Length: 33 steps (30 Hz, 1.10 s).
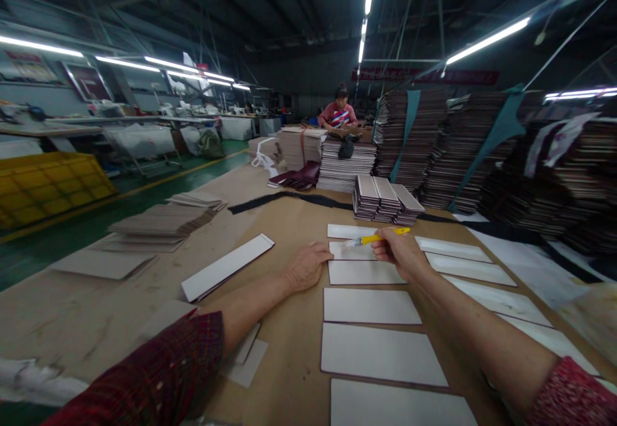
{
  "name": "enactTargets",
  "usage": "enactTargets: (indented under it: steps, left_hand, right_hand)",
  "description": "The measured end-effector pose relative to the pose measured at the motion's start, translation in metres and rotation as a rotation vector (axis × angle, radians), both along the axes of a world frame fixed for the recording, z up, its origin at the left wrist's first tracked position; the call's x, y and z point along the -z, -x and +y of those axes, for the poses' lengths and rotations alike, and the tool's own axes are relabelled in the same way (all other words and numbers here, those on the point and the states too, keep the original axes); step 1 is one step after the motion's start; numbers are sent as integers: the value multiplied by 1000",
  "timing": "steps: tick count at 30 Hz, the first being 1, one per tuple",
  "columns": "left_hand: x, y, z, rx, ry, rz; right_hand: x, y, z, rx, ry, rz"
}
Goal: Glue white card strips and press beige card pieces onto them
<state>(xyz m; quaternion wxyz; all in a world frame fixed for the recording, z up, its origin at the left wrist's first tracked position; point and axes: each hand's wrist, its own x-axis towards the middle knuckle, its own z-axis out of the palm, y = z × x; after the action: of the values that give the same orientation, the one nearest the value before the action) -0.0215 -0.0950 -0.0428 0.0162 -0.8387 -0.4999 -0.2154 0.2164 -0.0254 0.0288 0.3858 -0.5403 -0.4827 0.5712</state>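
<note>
A paintbrush [371,239] with a yellow handle is gripped in my right hand [398,252], its pale bristles on a white rectangular panel [343,252] with a dark edge. At that panel's left end, the fingertips of my left hand [308,266] press against the edge, fingers together. Nearer to me in the same column lie more white panels, among them a larger one [380,354]. To the right, a second column of panels [472,268] has a shiny, wet-looking surface. My right forearm hides parts of both columns.
Left of my arm lie a narrow white panel stack [229,265] and grey board sheets [159,219]. Small panel stacks [375,198] stand ahead, before tall dark stacks [409,133]. A black strip [289,198] crosses the table. A co-worker [337,114] is at the far end.
</note>
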Motion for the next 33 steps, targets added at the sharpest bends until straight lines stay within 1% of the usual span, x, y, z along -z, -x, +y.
enactTargets:
  steps: [3, 8, 12, 15, 19, 25, 29, 33]
  left_hand:
    - [1, -2, -1, -7, -4, 8]
    - [-3, -5, -4, -28, 0, 23]
    - [-5, -5, -7, -30, 2, 29]
    - [-5, -5, -8, -31, 1, 30]
    - [-5, -5, -7, -33, -4, 27]
    - [-5, -5, -6, -27, -17, 10]
    - [-7, -4, -7, -26, -19, -4]
    - [-8, -5, -9, -22, -17, -17]
  right_hand:
    - [1, 5, -4, -5, 10, -10]
    - [9, 15, -5, -16, 17, -36]
    - [16, 20, -1, -42, 6, -87]
    - [17, 18, 4, -62, -22, -139]
    - [12, 4, 14, -59, -58, -232]
    - [3, -34, 30, -10, -64, -352]
    - [4, -58, 40, 32, -70, -379]
    - [8, -73, 45, 73, -81, -356]
